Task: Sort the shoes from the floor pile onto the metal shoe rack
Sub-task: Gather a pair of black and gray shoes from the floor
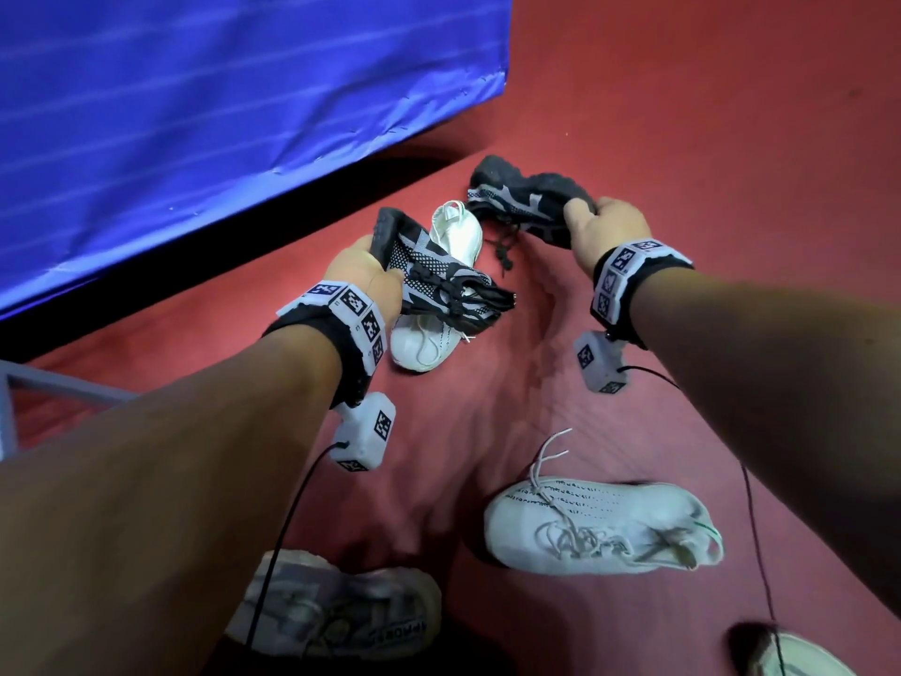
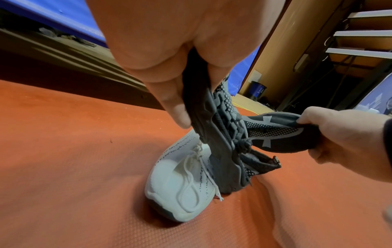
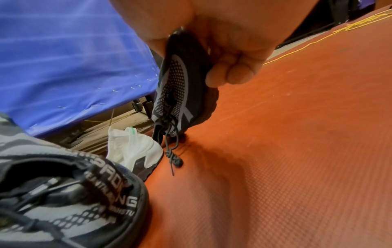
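black shoes (image 1: 439, 280) within gripping fingers (image 2: 178, 110)

Floor: red textured mat (image 1: 682, 114), rippled into soft folds.
Blue cover: shiny sheet (image 1: 195, 114) draped over a raised block, far left.
Yellow cord: thin line (image 3: 314, 42) trailing across the floor's far edge.
Bin: dark container (image 2: 257, 89) by the wooden wall.
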A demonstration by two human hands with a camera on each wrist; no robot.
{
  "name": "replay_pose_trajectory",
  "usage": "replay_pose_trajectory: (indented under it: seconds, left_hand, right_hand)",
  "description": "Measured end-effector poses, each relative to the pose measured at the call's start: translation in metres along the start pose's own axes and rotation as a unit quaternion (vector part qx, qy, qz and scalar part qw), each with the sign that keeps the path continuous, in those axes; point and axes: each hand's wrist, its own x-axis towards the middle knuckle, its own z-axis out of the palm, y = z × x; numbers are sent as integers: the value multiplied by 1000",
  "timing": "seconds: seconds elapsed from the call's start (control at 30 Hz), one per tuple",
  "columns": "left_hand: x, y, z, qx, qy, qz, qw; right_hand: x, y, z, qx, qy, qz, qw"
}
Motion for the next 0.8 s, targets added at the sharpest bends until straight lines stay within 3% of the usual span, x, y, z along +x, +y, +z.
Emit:
replay_pose_trajectory:
  seconds: [0.17,0.37,0.63,0.8]
  left_hand:
    - [-36,-2,3,-46,-19,-38,998]
    - [-86,-19,-2,-31,-21,-106,994]
    - [-113,-19,-7,-23,-49,-127,990]
    - [-142,-43,-16,-38,-46,-126,990]
  right_hand:
    - [-36,28,3,16,-53,66,996]
    - [-111,84,14,82,-227,183,953]
    - [-171,110,38,202,-196,269,921]
    - [-206,114,50,247,-154,273,917]
